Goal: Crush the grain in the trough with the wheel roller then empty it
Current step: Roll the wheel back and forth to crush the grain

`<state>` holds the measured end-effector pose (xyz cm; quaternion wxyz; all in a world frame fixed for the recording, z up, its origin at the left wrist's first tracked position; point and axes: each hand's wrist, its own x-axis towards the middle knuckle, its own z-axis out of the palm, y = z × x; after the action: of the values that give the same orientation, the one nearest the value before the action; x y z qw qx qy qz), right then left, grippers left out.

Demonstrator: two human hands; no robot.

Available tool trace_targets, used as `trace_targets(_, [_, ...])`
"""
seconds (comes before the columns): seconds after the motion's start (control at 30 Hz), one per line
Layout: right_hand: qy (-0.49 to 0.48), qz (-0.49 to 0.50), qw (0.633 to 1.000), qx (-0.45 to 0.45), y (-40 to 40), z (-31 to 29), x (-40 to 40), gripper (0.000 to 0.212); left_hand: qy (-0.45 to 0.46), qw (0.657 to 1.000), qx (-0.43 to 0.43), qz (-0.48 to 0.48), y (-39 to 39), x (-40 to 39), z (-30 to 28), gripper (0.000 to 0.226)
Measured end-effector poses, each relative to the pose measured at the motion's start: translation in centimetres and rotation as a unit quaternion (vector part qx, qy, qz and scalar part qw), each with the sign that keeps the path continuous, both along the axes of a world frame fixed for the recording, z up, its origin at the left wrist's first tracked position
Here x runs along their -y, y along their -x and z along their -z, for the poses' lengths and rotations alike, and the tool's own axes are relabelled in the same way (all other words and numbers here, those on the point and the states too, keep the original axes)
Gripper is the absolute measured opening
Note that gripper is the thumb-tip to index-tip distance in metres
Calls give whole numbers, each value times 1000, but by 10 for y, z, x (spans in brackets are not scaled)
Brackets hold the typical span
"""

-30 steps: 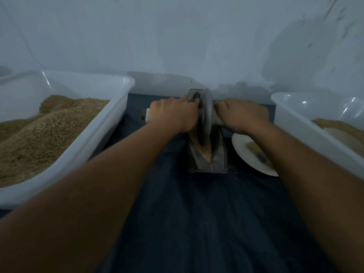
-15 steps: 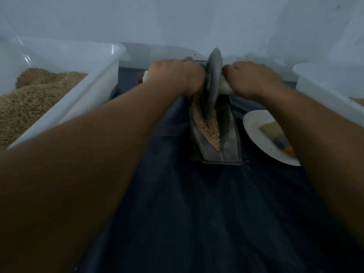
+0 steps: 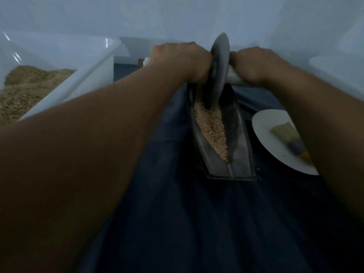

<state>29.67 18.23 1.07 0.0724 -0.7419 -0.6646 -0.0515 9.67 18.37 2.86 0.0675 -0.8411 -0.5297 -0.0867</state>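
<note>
Both hands on the wheel roller [image 3: 219, 69], one per side of the disc.

Left hand [image 3: 180, 61]: fingers curled down over the axle handle on the left side of the disc, knuckles up, fist closed around the handle. A short pale stub of that handle [image 3: 146, 61] protrudes past the outer edge of the hand. Thumb side pressed close against the disc face.

Right hand [image 3: 256, 65]: likewise curled and gripping the pale handle on the right side; a length of that handle [image 3: 233, 76] visible between hand and disc. Fingertips hidden beneath the hand.

Disc: grey, standing on edge, tilted slightly, upper rim above the knuckles, lower rim down in the trough [image 3: 239, 154] and buried in the grain [image 3: 211, 127] at the far half of the channel.

Trough: dark, narrow, boat-shaped, lying on the dark blue cloth [image 3: 177, 213] over the counter, long axis running away from the camera, near end pointed. Grain fills mostly the left side of the channel, from under the disc to near the tip; right inner wall bare and dark.

Surroundings: white tub [image 3: 94, 71] at left, holding a heap of brown grain. White plate [image 3: 267, 134] just right of the trough, carrying a brush [image 3: 289, 138] with pale bristles and a grey ferrule; handle end partly hidden by the right forearm. Rim of a second white tub [image 3: 334, 66] at far right, contents not visible. Pale wall behind.
</note>
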Motion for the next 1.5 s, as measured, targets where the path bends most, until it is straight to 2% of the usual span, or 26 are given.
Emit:
trace_targets(0.07, [4,-2,1000,0,1,5,8,56,-1,1000,14,-7,1,2,3,46])
trace_targets(0.17, [5,4,1000,0,5,8,23,54,-19,1000,20,-7,4,9,7,49])
trace_targets(0.47, [1,30,999,23,29,6,71,40,-47,999,3,15,18,45,15,43])
trace_targets(0.77, [1,36,999,-14,39,7,105,36,-52,998,-8,21,25,70,10,37])
trace_targets(1.07, [-13,53,998,-34,33,7,81,45,-5,1000,-1,1,19,48,10,43])
trace_targets(1.33, [17,0,1000,23,11,4,35,48,7,999,45,-21,9,31,3,42])
trace_targets(1.43, [29,4,999,19,9,1,21,60,12,999,36,-7,8,20,3,44])
trace_targets(1.5, [35,-3,999,27,7,0,14,55,16,1000,22,0,6,12,3,43])
